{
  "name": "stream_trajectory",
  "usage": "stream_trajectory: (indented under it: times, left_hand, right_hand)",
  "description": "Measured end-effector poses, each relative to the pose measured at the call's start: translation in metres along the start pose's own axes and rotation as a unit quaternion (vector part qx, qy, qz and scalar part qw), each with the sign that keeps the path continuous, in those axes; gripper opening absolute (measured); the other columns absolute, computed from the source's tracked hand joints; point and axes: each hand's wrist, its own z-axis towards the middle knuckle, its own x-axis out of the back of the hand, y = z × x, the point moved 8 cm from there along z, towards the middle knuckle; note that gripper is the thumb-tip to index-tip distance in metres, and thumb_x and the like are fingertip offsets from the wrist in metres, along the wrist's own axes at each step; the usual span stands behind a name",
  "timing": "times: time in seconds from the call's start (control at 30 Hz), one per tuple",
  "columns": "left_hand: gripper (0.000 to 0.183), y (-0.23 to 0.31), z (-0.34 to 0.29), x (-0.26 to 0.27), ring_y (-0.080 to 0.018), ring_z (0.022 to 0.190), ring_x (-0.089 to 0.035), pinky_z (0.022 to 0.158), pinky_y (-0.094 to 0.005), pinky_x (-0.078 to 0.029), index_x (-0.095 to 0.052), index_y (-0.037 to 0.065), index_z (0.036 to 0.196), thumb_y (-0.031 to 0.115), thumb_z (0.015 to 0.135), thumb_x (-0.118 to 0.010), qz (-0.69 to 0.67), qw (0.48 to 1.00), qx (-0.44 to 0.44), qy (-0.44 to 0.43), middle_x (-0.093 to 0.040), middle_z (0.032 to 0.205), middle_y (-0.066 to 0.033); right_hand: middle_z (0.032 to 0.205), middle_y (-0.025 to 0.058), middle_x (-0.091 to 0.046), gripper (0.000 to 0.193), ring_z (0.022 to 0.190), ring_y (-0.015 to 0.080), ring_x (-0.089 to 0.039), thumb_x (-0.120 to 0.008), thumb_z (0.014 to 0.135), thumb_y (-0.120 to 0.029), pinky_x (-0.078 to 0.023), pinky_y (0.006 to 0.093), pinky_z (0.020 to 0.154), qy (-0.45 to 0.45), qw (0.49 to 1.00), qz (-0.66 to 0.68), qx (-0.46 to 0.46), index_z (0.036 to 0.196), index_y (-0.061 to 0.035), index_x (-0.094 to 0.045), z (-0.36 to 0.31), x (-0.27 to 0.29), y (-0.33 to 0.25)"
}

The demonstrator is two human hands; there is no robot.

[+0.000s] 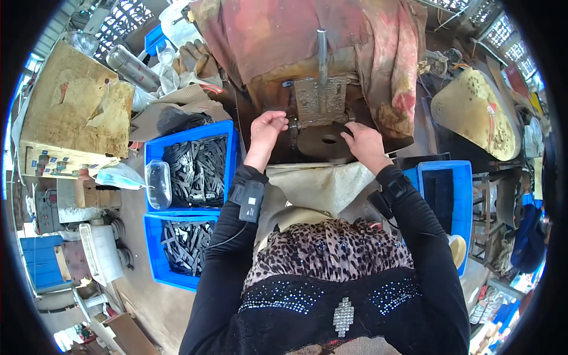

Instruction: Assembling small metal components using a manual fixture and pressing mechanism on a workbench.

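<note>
In front of me is a wet, dirty machine with a dark round disc (328,144), which has a hole in its middle. Behind the disc are a wet rough plate (320,100) and an upright metal pipe (322,65). My left hand (267,135) hovers to the left of the disc, its fingers curled and pinched together; whether anything small is between them is hidden. At the disc's right edge, the fingers of my right hand (364,143) are bent together by a thin dark piece, too indistinct to name.
Two blue bins (232,165) of loose dark metal pieces stand at my left, a clear plastic container (158,184) on the upper one. Another blue bin (463,207) is at my right. Stained cloth (284,35) drapes the machine. Gloves (198,59) and a steel flask (133,66) lie far left.
</note>
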Motion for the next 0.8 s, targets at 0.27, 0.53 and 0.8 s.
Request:
stream_trajectory:
  times: [0.27, 0.53, 0.8]
  left_hand:
    - [0.015, 0.055, 0.006, -0.019, -0.0139, 0.078, -0.066, 0.07, -0.0239, -0.051, -0.067, 0.004, 0.102, 0.006, 0.092, -0.056, -0.135, 0.99, -0.009, 0.029, -0.07, 0.092, -0.0064]
    - [0.016, 0.065, 0.028, -0.016, -0.0125, 0.076, -0.063, 0.073, -0.024, -0.05, -0.066, 0.001, 0.102, 0.001, 0.089, -0.056, 0.097, 0.988, -0.083, 0.091, -0.068, 0.088, -0.0057]
    - [0.026, 0.072, -0.032, -0.092, -0.0133, 0.089, -0.062, 0.076, -0.0272, -0.05, -0.061, -0.001, 0.114, 0.005, 0.089, -0.055, -0.107, 0.981, 0.015, -0.159, -0.066, 0.097, -0.0079]
  right_hand:
    - [0.088, 0.0169, -0.067, 0.023, 0.083, 0.0363, -0.065, -0.063, 0.088, -0.024, -0.051, 0.0425, 0.071, -0.081, 0.944, 0.314, 0.053, 0.101, -0.0057, -0.059, 0.004, 0.026, -0.093]
    - [0.08, 0.0134, -0.061, 0.023, 0.07, 0.0258, -0.061, -0.063, 0.09, -0.021, -0.048, 0.0338, 0.065, -0.046, 0.921, 0.38, 0.073, 0.1, -0.0009, -0.058, 0.011, 0.03, -0.132]
    - [0.097, 0.0131, -0.061, 0.026, 0.092, 0.0305, -0.057, -0.064, 0.089, -0.027, -0.045, 0.0391, 0.08, 0.152, 0.921, 0.346, -0.091, 0.098, -0.003, -0.06, 0.04, 0.034, -0.061]
